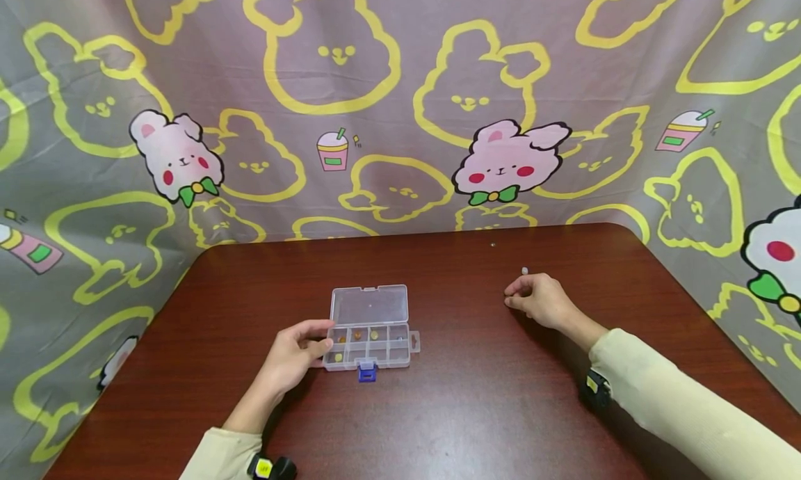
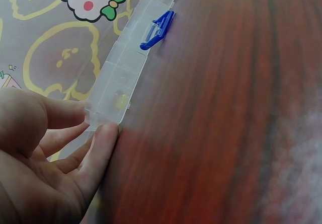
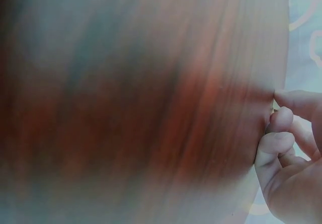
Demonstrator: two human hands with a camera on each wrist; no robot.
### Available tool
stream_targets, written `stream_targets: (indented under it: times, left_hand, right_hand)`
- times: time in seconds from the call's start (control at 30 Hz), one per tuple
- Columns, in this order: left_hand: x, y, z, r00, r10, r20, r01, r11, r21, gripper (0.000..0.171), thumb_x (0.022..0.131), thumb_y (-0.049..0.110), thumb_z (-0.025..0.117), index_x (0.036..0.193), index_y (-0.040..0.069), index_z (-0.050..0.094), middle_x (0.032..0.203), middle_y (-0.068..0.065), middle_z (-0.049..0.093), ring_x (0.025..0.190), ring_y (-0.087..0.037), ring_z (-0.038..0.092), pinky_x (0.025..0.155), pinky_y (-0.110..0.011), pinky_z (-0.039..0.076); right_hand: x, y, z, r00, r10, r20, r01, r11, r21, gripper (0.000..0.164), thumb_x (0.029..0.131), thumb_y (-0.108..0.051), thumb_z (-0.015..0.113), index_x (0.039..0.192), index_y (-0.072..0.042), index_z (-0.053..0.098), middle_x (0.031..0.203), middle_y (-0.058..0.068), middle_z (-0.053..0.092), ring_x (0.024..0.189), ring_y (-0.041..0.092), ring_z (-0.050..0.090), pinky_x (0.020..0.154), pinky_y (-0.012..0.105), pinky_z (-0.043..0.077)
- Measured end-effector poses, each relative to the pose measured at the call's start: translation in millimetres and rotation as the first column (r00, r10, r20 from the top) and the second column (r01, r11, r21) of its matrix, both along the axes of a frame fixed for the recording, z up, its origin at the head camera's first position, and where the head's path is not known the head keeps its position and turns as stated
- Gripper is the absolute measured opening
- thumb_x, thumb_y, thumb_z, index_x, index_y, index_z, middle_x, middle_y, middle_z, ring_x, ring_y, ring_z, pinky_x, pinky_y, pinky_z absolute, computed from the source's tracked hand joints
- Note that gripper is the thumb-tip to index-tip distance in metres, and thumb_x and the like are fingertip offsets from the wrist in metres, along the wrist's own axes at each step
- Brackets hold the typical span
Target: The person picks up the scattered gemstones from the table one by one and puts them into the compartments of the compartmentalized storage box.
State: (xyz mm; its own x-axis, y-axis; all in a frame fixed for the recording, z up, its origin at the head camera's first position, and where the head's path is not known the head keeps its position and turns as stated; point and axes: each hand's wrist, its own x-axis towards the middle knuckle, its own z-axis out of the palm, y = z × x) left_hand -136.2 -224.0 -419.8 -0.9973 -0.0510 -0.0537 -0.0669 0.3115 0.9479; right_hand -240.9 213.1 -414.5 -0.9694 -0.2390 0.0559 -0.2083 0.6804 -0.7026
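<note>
A clear plastic compartment box [image 1: 398, 355] lies with its lid raised back and a blue latch [image 1: 367, 373] at the front. Small round beads, orange and yellowish, sit in some of its compartments. My left hand [image 1: 290, 358] grips the box's left end between thumb and fingers; the left wrist view shows this end close up, with a yellow bead [image 2: 122, 101] inside. To the right of the box, my right hand [image 1: 539, 300] is down at the tabletop. Its thumb and forefinger pinch a tiny yellowish piece [image 3: 273, 106], mostly hidden by the fingertips.
Just beyond the right hand lies a small whitish piece [image 1: 524, 270]. Another tiny piece [image 1: 492, 244] is near the far edge of the dark red wooden table [image 1: 463, 410]. A patterned cloth [image 1: 400, 188] hangs behind the table and along both sides.
</note>
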Motion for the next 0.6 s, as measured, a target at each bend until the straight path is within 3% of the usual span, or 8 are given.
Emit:
stream_targets:
  times: [0.6]
  left_hand:
    - [-0.1,0.4,-0.1,1.0,0.004,0.007,-0.004,1.0,-0.006,0.032,0.093,-0.003,0.067,0.124,-0.003,0.066,0.115,-0.021,0.066,0.088,-0.025,0.068,0.067,-0.033,0.06]
  right_hand:
    - [3.4,-0.6,2.5,1.0,-0.005,0.019,0.005,1.0,0.001,0.004,0.09,-0.004,0.072,0.094,-0.002,0.071,0.077,0.002,0.065,0.057,0.016,0.056,0.051,0.03,0.048]
